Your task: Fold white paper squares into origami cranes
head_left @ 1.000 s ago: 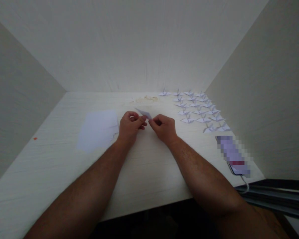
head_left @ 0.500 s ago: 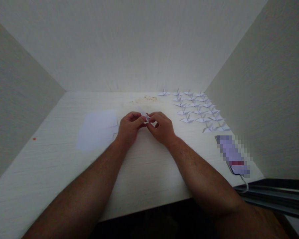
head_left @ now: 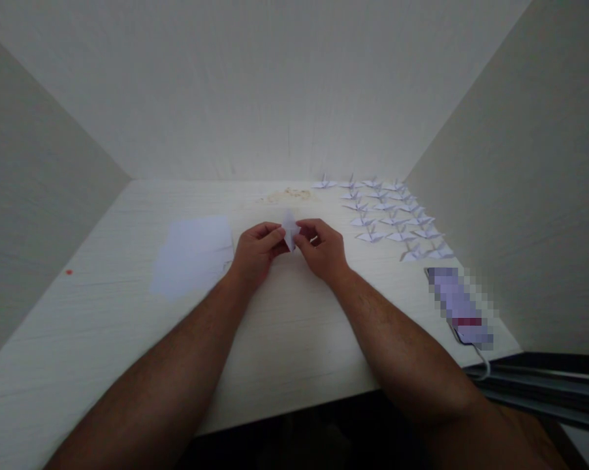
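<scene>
A small piece of folded white paper (head_left: 289, 232) is held up over the middle of the table, its pointed tip towards me. My left hand (head_left: 259, 251) pinches its left side between thumb and fingers. On the right side, my right hand (head_left: 324, 248) grips it the same way, the thumb near the lower edge. Fingers cover both sides of the paper, so its full shape is partly hidden. Left of my left hand lies a stack of white paper sheets (head_left: 191, 254). Beyond my right hand, several white paper cranes (head_left: 370, 235) stand in rows.
A phone (head_left: 458, 303), blurred out, lies at the right with a white cable (head_left: 481, 359) running off the table edge. Walls close in the table (head_left: 275, 365) at the back and both sides. A worn patch (head_left: 294, 194) marks the back, and a small red spot (head_left: 69, 272) the left.
The folded paper has turned and now shows a broader face with its point downward. My right hand has shifted slightly right. The cranes, sheets and phone stay put.
</scene>
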Demonstrator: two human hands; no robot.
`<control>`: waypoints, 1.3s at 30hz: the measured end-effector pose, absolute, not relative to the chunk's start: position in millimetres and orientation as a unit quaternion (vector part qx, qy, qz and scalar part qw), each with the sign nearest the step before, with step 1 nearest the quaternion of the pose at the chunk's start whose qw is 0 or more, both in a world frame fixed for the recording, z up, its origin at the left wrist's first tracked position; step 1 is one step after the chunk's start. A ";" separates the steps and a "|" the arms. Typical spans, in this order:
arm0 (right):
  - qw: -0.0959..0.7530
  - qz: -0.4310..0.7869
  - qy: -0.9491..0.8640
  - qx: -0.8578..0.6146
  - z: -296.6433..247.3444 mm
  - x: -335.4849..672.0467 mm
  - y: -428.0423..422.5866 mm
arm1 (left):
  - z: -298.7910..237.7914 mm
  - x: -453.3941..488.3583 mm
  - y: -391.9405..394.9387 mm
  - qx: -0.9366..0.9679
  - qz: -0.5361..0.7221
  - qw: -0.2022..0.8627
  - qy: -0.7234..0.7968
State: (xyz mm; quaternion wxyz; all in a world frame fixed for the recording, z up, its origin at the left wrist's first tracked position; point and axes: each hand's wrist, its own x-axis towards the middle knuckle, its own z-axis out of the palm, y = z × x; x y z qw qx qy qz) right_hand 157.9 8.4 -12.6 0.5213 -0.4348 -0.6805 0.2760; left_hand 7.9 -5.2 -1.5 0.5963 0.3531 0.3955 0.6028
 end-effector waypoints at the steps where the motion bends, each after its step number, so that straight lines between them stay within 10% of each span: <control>1: 0.523 0.288 -0.671 -0.440 -12.5 157.7 9.0 | -2.1 8.5 -5.3 0.362 0.600 0.587 0.404; 15: 0.473 0.494 -0.607 -0.404 -8.9 160.8 13.7 | 0.7 10.9 -9.9 0.517 0.558 0.435 0.482; 39: 0.481 0.537 -0.575 -0.386 -8.3 163.4 15.0 | -1.0 8.8 -8.6 0.453 0.579 0.489 0.470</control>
